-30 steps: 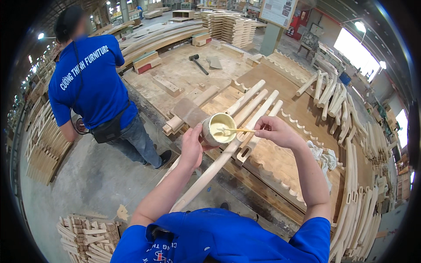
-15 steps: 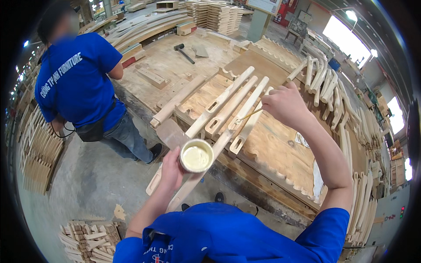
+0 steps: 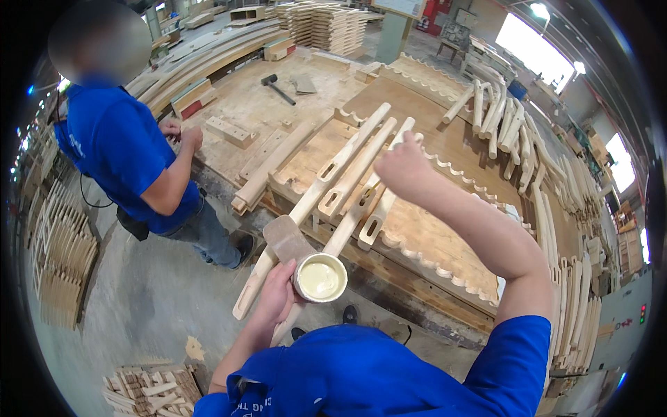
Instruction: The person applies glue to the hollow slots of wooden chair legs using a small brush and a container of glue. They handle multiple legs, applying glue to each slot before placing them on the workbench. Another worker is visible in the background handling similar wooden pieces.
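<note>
My left hand [image 3: 276,290] is closed around a small round cup [image 3: 321,299] of pale cream liquid, held in front of my body above the wooden bars. A flat brownish flap [image 3: 286,236] sticks out beside the cup. My right hand [image 3: 401,165] pinches a thin stick [image 3: 374,182], mostly hidden behind the fingers. Its lower end is at the slotted end of a pale wooden bar [image 3: 340,235]. Alongside lie other slotted bars, one to the left [image 3: 347,156] and one to the right [image 3: 376,221], across a wooden frame with scalloped edges [image 3: 424,258].
A co-worker in a blue shirt [image 3: 132,146] stands at the left, both hands over the workbench [image 3: 243,90]. A black mallet [image 3: 278,90] lies there. Curved wooden parts [image 3: 500,118] are piled at the right. More stacks [image 3: 149,389] stand on the floor.
My right hand has moved left and closer to the slotted bar. The cup has shifted lower in view. The co-worker has turned, and their hands now show over the bench.
</note>
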Available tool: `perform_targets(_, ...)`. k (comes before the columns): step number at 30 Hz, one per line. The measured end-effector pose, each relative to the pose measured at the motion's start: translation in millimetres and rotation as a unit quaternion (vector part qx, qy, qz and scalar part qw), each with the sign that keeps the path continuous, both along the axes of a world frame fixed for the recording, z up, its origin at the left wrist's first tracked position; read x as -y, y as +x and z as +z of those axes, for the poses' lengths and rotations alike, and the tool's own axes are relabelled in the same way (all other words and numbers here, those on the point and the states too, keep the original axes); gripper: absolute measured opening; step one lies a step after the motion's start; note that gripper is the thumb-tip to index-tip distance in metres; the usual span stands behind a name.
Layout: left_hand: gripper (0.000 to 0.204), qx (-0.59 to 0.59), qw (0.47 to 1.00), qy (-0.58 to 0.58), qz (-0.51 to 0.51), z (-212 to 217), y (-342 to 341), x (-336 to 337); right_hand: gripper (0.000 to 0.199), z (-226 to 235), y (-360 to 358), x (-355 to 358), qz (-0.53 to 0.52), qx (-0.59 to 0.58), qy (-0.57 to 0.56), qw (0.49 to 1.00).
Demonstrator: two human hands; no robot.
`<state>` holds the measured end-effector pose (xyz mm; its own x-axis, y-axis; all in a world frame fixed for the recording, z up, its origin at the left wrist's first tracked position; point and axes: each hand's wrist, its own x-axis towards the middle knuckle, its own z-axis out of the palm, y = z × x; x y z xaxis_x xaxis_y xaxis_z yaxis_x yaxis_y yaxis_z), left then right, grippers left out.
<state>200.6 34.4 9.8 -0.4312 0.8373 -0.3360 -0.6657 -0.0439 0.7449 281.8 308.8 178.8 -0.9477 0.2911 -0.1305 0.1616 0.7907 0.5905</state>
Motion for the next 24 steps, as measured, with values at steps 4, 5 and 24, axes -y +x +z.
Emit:
perform_targets(4,0.034,-0.001,1.0,0.0,0.0,6,0,-2,0.011,-17,-8,3,0.042,-0.013,0.055,0.998)
perform_targets(5,0.034,0.001,1.0,0.006,-0.004,3,-1,0,0.012,-14,-8,8,0.034,0.008,0.033,0.999)
perform_targets(24,0.033,-0.009,1.0,0.01,-0.022,1,0,-2,0.013,-8,-11,2,0.054,-0.037,0.053,0.996)
